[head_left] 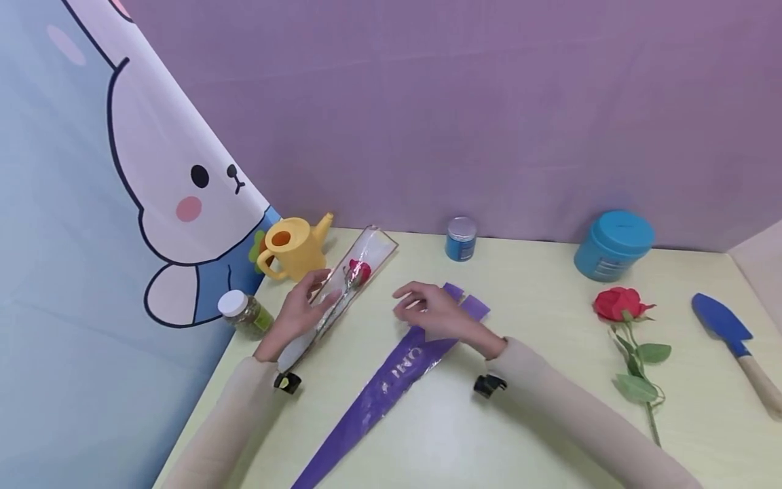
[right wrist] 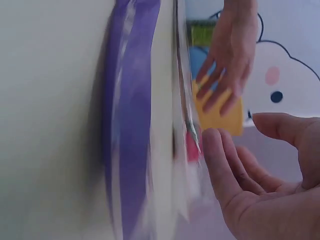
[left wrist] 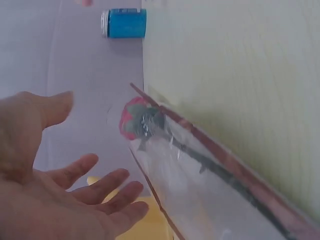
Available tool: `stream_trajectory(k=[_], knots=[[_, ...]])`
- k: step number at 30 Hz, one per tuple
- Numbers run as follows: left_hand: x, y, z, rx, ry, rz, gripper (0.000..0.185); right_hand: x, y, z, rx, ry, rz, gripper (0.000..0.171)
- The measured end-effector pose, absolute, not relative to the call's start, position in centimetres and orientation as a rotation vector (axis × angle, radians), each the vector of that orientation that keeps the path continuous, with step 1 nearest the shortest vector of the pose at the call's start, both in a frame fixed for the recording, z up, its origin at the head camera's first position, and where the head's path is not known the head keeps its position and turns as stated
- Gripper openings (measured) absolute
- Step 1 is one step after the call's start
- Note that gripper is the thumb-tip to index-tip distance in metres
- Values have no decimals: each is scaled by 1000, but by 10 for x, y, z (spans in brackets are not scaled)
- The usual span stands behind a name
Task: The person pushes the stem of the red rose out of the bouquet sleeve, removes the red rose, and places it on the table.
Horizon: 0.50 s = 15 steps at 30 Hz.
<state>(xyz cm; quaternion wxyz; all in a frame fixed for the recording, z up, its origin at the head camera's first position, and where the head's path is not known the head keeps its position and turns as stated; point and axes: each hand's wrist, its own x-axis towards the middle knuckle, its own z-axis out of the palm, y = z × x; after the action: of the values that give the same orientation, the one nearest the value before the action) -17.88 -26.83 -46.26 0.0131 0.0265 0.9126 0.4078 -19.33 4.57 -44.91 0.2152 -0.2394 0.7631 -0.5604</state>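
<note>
A clear sleeve [head_left: 357, 275] with a red rose [head_left: 359, 271] inside lies slanted on the pale yellow table [head_left: 537, 407]. My left hand [head_left: 305, 302] hovers over its lower part with straight, spread fingers. In the left wrist view the left hand [left wrist: 75, 185] stays just apart from the sleeve [left wrist: 210, 190] and its rose [left wrist: 137, 120]. A purple cone sleeve [head_left: 391, 380] lies to the right of it. My right hand [head_left: 427, 309] rests relaxed and open on its wide end. The right wrist view shows the right hand [right wrist: 250, 170] beside the purple sleeve [right wrist: 131, 125].
A yellow watering can [head_left: 296, 248] and a white-lidded jar [head_left: 244, 314] stand at the left edge. At the back are a small blue can [head_left: 461, 238] and a teal tub [head_left: 613, 244]. A loose red rose [head_left: 620, 303] and a blue trowel [head_left: 727, 333] lie right.
</note>
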Motion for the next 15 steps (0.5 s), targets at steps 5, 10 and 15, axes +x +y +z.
stream_trajectory(k=[5, 10, 15], knots=[[-183, -276, -466, -6, 2808, 1332, 65, -201, 6, -462, -327, 1670, -1736, 53], [-186, -280, -467, -131, 2728, 1353, 78, -210, -19, -474, -123, 1469, -1796, 70], [-187, -282, -464, -174, 2669, 1308, 82, -219, -34, -479, -41, 1410, -1837, 81]])
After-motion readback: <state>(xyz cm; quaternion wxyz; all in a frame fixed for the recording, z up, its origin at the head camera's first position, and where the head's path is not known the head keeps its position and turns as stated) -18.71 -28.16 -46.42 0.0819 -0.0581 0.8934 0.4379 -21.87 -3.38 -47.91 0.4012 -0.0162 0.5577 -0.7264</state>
